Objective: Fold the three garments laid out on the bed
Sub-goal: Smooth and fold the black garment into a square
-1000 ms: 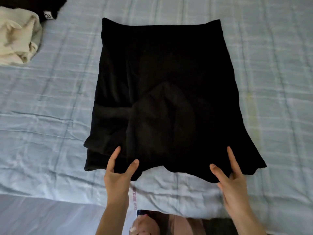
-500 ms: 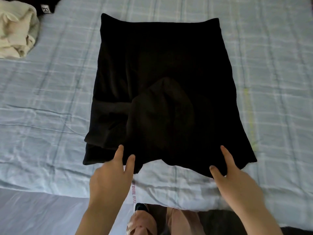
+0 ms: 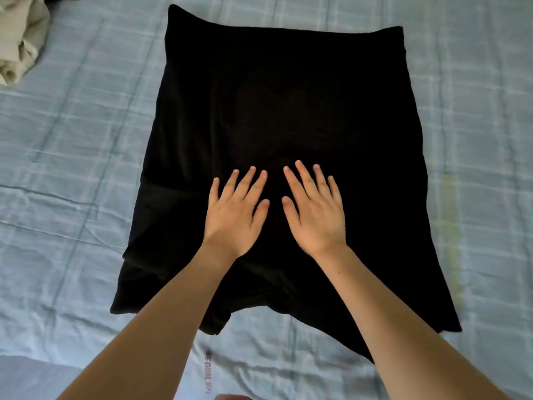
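Blue bedsheet (image 3: 86,140) carries the black garment (image 3: 274,96); left hand (image 3: 235,215) and right hand (image 3: 314,212) lie flat on it, gripping nothing. Probably soft, light: pinch corners behind the wrists.

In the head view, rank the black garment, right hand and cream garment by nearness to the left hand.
1. black garment: touching, under the left hand.
2. right hand: close beside, to the right.
3. cream garment: far, upper left corner.

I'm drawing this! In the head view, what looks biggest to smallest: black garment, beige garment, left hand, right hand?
1. Black garment.
2. Left hand, right hand, beige garment: about alike; the frame cuts the beige one off.
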Tool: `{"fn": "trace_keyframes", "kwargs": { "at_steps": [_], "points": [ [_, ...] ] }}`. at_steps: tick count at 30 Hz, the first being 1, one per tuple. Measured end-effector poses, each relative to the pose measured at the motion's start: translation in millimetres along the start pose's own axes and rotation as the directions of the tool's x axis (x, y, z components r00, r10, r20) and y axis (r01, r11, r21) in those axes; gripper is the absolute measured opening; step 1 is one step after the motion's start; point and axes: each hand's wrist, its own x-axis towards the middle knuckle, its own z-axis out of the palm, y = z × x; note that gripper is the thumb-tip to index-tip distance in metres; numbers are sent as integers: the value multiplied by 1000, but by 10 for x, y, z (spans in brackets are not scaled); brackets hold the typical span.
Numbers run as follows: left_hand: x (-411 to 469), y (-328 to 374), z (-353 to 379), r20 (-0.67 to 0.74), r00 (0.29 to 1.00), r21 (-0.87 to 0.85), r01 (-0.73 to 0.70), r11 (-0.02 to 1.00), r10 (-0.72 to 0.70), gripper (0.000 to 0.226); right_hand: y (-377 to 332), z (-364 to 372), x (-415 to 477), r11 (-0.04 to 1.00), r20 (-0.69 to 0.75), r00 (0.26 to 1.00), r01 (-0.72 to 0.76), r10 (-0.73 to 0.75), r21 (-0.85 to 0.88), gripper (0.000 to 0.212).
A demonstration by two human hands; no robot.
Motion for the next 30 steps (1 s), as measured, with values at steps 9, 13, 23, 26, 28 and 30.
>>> {"fn": "trace_keyframes", "kwargs": {
  "at_steps": [9,13,23,26,28,30],
  "points": [
    [-12,65,-339,96,995,-99,1,995,9,63,16,-439,6,988,110,992,49,-65,146,60],
    [464,-12,-665,-58,996,-233,-79,969,68,56,357,-862,463,945,-27,995,96,-93,313,56],
    [2997,-408,-1053,-110,963,-128,-261,957,248,53,1277,-1191,2912,942,93,943,307,-320,133,53],
    [3487,-570,-1034,-53,970,-39,-241,970,239,51,1426,-1114,3396,940,184,923,342,-338,14,50],
    [3675,-670,-990,-21,982,-50,-190,980,189,50,1521,-1043,3563,947,238,919,322,-313,2,50],
    [3775,-761,-953,-8,987,-88,-158,984,158,48,1589,-999,3645,948,254,917,318,-307,-4,53]
  ]
}}
